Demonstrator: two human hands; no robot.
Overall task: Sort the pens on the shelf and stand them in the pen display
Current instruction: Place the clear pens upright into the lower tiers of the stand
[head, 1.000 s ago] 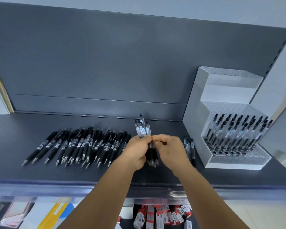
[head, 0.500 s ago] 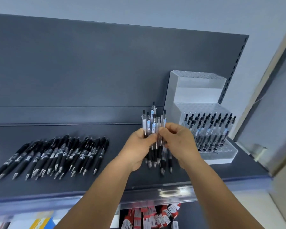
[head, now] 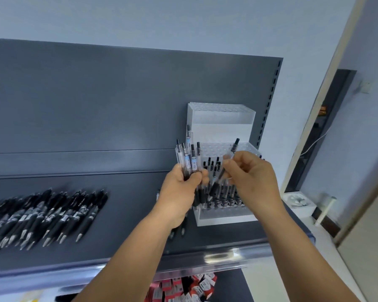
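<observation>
Head view: left hand point(head: 179, 192) grips a bundle of clear-barrel pens point(head: 189, 159), caps up, just left of the white pen display point(head: 218, 129). Right hand point(head: 252, 177) pinches one single pen point(head: 228, 164), tilted, over the display's lower tier, where pens already stand. Black pens point(head: 46, 214) lie loose in a row on the shelf point(head: 127, 236), well left. Pens look light, stiff, smooth-barrelled; judged best pinched mid-barrel, rubber grip end down into a hole. Hidden: the bundle's lower ends behind the left hand, most lower-tier holes behind both hands. Black pens motion-blurred; labels unreadable.
</observation>
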